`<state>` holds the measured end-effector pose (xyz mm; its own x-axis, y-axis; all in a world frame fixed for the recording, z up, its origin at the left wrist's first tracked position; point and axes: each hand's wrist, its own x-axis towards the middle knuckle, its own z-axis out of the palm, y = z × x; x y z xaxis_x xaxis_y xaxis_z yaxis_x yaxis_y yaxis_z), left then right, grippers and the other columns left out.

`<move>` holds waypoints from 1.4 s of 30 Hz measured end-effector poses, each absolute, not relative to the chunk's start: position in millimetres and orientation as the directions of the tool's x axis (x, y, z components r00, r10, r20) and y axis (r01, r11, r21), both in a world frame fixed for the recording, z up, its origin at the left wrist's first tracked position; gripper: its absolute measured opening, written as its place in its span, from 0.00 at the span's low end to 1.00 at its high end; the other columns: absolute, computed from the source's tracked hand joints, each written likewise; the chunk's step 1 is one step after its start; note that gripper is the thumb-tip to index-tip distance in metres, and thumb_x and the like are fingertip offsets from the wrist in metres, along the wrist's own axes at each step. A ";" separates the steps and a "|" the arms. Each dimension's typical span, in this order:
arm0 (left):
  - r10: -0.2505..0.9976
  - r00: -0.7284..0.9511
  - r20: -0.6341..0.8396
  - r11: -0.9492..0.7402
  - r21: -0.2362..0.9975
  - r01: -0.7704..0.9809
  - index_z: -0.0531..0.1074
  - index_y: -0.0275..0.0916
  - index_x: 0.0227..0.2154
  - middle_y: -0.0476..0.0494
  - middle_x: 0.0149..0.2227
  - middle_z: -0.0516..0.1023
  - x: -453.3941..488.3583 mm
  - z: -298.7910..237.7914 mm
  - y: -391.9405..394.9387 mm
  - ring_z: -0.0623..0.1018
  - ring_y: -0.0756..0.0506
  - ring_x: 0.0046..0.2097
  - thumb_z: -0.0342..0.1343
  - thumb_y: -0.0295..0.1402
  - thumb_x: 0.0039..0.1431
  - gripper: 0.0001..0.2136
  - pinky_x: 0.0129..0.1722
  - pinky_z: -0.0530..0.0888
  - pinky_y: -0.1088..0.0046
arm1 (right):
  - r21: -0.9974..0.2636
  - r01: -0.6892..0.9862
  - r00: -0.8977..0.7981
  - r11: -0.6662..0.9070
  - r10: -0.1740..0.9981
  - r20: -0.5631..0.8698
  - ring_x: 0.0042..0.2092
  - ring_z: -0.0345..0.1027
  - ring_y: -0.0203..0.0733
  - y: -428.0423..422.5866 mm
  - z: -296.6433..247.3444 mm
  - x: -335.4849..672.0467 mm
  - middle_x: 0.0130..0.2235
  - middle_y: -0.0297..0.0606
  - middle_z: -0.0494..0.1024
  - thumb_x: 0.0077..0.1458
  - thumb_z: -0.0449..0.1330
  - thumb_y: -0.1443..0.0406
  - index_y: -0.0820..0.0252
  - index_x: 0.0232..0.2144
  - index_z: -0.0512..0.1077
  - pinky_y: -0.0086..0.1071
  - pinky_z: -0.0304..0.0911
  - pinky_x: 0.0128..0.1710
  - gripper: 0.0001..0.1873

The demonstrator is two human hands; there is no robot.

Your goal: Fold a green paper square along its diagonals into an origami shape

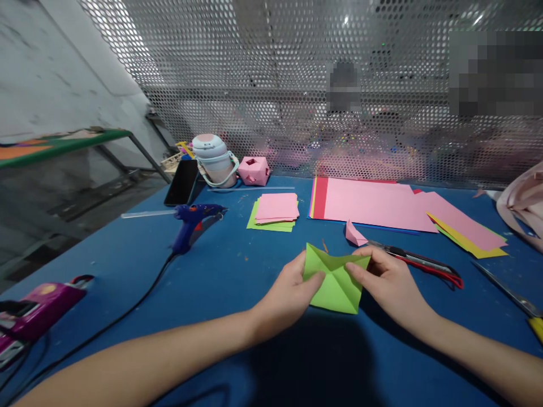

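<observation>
A green square of paper (335,294), creased along lines that meet near its middle, is held up between both hands over the blue table. My left hand (292,288) grips its left edge, thumb lying on the front face. On the right edge, my right hand (384,280) pinches the paper between thumb and fingers, most of which are hidden behind it. Just beyond the paper lies a small folded pink paper piece (354,233). A utility knife (424,263) with red-edged handle rests beside my right hand.
On the blue table (237,277) are a blue glue gun (186,226), a purple power strip (42,311), small paper squares (276,208), large pink sheets (369,203), scissors (509,291), a phone (182,182), a bottle (214,161) and a pink paper polyhedron (253,170). Perforated metal panel (275,85) stands behind.
</observation>
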<state>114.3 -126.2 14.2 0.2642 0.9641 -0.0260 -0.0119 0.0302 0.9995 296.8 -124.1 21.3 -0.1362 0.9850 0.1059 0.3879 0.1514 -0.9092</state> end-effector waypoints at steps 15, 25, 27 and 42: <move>0.968 0.248 -0.044 0.059 0.997 -0.054 0.70 0.37 0.37 0.47 0.36 0.77 111.6 14.9 -125.7 0.75 0.47 0.38 0.54 0.30 0.52 0.09 0.39 0.72 0.75 | -0.946 0.288 -0.090 0.150 0.988 0.129 0.25 0.61 0.35 -124.6 21.6 296.2 0.24 0.31 0.69 0.51 0.60 0.58 0.58 0.28 0.70 0.29 0.60 0.24 0.09; 0.970 0.231 -0.080 0.092 0.995 -0.043 0.69 0.37 0.37 0.48 0.34 0.75 112.5 14.7 -125.3 0.74 0.47 0.36 0.57 0.30 0.49 0.11 0.38 0.71 0.74 | -0.931 0.319 -0.100 0.179 0.983 0.155 0.25 0.62 0.35 -126.2 19.1 296.2 0.25 0.31 0.70 0.52 0.60 0.58 0.57 0.28 0.70 0.29 0.60 0.24 0.09; 0.966 0.241 -0.095 0.115 0.991 -0.069 0.69 0.37 0.38 0.49 0.33 0.75 113.1 14.9 -124.9 0.74 0.47 0.36 0.57 0.30 0.49 0.11 0.38 0.71 0.74 | -0.931 0.316 -0.095 0.183 0.982 0.161 0.25 0.61 0.35 -126.5 18.2 296.3 0.24 0.31 0.70 0.52 0.61 0.59 0.57 0.28 0.70 0.29 0.59 0.24 0.08; 0.963 0.267 -0.036 0.030 0.999 0.027 0.69 0.37 0.36 0.46 0.36 0.74 111.1 14.4 -125.7 0.73 0.47 0.37 0.55 0.33 0.53 0.08 0.39 0.69 0.73 | -0.932 0.310 -0.127 0.186 0.980 0.153 0.27 0.61 0.35 -127.6 17.0 297.1 0.26 0.31 0.70 0.54 0.59 0.59 0.57 0.31 0.70 0.29 0.59 0.25 0.08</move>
